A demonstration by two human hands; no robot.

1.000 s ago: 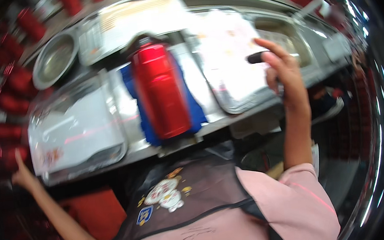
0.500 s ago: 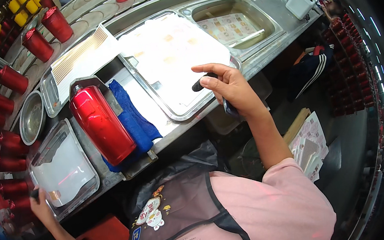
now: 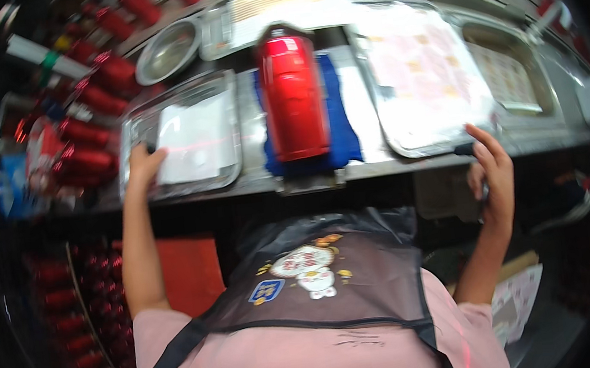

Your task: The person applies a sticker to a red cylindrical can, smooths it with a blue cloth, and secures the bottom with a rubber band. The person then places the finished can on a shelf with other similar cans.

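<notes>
Now, at the far left, a rack of red cans [image 3: 86,145] is seen beside the counter, where half a second ago it lay along the upper left edge of the view. The left hand [image 3: 141,166], earlier low at the counter's left end, is now laid on the near left corner of the clear tray [image 3: 181,95], fingers curled over its rim; a white sheet [image 3: 193,138] lies inside. In the middle, the red canister [image 3: 291,97] is seen resting on the blue cloth [image 3: 342,118], now upright in the view rather than slanted. To the right, the large steel tray [image 3: 410,147] with pale sheets is found. The right hand [image 3: 492,174], lower than before, is held at its near edge, fingers loosely bent about a small dark object [image 3: 464,149]; whether it is gripped cannot be told
</notes>
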